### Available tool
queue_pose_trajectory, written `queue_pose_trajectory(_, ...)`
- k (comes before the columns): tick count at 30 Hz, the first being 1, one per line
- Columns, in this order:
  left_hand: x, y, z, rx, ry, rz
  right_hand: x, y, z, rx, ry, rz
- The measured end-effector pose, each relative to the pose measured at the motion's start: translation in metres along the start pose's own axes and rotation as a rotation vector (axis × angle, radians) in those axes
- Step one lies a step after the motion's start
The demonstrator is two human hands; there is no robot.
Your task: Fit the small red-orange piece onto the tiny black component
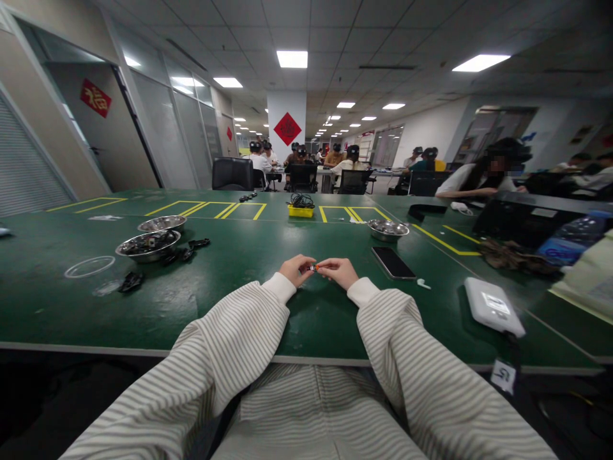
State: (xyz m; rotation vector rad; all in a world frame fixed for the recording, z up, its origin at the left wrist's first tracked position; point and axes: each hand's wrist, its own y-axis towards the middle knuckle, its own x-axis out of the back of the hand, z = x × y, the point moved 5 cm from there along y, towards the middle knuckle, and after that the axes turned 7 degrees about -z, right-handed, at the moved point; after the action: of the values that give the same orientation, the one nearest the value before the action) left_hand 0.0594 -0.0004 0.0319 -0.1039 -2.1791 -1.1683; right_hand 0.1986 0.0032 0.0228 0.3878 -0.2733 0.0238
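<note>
Over the middle of the green table [230,306], my left hand [295,269] and my right hand [339,272] meet fingertip to fingertip. Between them is a small part [313,268] with orange and dark bits, too small to name. The left fingers pinch its dark end, while those of the right close on the orange end. A black smartphone [393,262] lies to the right of my right hand, with a white earbud [423,283] close by. Both forearms rest near the table's front edge.
At left stand metal bowls [148,246] of dark parts, with black pieces [131,282] and a clear ring [89,267] nearby. Ahead are a yellow box [300,211] of cables and another metal bowl [387,230]. A white device [493,306] lies right. A person [479,176] sits at far right.
</note>
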Motion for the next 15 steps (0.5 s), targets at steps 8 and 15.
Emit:
queue_pose_trajectory(8, 0.0016, -0.0021, -0.0037, -0.093, 0.059, 0.005, -0.0018, -0.0022, 0.0018, 0.001, 0.001, 0.018)
queue_pose_trajectory(15, -0.0012, 0.0009, 0.0027, 0.003, 0.256, 0.134, -0.0006, -0.0006, -0.0014, -0.051, -0.001, -0.001)
